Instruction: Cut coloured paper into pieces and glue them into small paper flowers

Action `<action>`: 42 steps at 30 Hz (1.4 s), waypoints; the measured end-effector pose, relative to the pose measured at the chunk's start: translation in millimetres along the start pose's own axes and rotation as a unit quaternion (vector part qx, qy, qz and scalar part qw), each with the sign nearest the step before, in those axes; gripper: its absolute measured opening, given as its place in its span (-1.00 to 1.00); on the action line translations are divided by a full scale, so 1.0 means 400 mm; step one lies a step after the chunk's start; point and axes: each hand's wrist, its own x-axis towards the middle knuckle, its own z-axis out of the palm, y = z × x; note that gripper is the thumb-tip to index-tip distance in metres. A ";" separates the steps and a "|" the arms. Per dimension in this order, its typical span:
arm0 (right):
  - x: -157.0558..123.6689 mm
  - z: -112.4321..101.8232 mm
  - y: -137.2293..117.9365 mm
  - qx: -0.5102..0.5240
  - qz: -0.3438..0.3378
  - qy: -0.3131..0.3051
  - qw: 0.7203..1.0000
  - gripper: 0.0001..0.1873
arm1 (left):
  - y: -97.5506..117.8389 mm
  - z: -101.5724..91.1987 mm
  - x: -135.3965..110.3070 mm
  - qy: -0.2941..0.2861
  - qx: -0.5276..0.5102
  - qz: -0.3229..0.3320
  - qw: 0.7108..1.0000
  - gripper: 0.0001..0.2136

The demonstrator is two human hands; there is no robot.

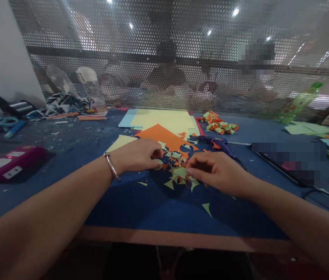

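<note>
My left hand (138,154), with a silver bangle at the wrist, is closed, thumb and fingers pinched on a small rounded pale green paper piece (157,165). My right hand (221,171) has its thumb and index finger together at the edge of a pale green paper scrap (179,172). Between the hands lies a loose pile of orange and green paper scraps (176,156). Just behind it is a large orange paper sheet (160,134) with curved cut edges, lying over a yellow sheet (164,116).
A dark blue glue gun (221,144) lies behind my right hand. Curled paper flowers (218,122) sit farther back. At right are a dark tablet-like device (288,161) and a green bottle (301,103); at left, a magenta device (11,163), scissors (5,121) and a clear bottle (92,89).
</note>
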 end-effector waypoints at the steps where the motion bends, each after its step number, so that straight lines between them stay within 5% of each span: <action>1: -0.001 0.002 -0.001 -0.005 0.000 -0.013 1.000 -0.77 | 0.001 0.001 0.000 -0.002 -0.003 0.002 1.000 -0.72; 8: -0.006 0.002 -0.004 -0.027 -0.013 -0.075 0.997 -0.78 | -0.005 0.003 0.014 -0.046 -0.073 -0.025 0.996 -0.74; 14: -0.005 0.002 -0.006 -0.066 -0.023 -0.113 0.991 -0.84 | -0.011 -0.002 0.015 -0.042 -0.061 -0.008 0.997 -0.79; 22: -0.002 0.005 -0.005 -0.078 -0.018 -0.131 0.988 -0.77 | -0.023 -0.004 0.019 -0.015 -0.169 -0.003 0.985 -0.75; 25: -0.004 0.005 -0.006 -0.065 -0.016 -0.142 0.988 -0.77 | -0.015 -0.006 0.020 0.023 -0.249 -0.036 0.967 -0.82; 29: -0.004 0.009 -0.003 -0.090 -0.016 -0.145 0.985 -0.77 | 0.009 0.007 0.024 0.047 -0.405 -0.085 0.909 -0.88; 33: -0.007 0.009 0.000 -0.133 -0.039 -0.087 0.987 -0.77 | 0.033 0.028 0.028 0.045 -0.505 -0.076 0.858 -0.93; 38: -0.023 -0.003 0.001 -0.205 -0.133 0.100 0.965 -0.86 | 0.060 0.032 0.025 0.034 -0.521 -0.079 0.849 -0.94; 42: -0.030 0.000 0.001 -0.273 -0.187 0.144 0.933 -0.80 | 0.083 0.030 0.020 0.016 -0.529 -0.076 0.845 -0.95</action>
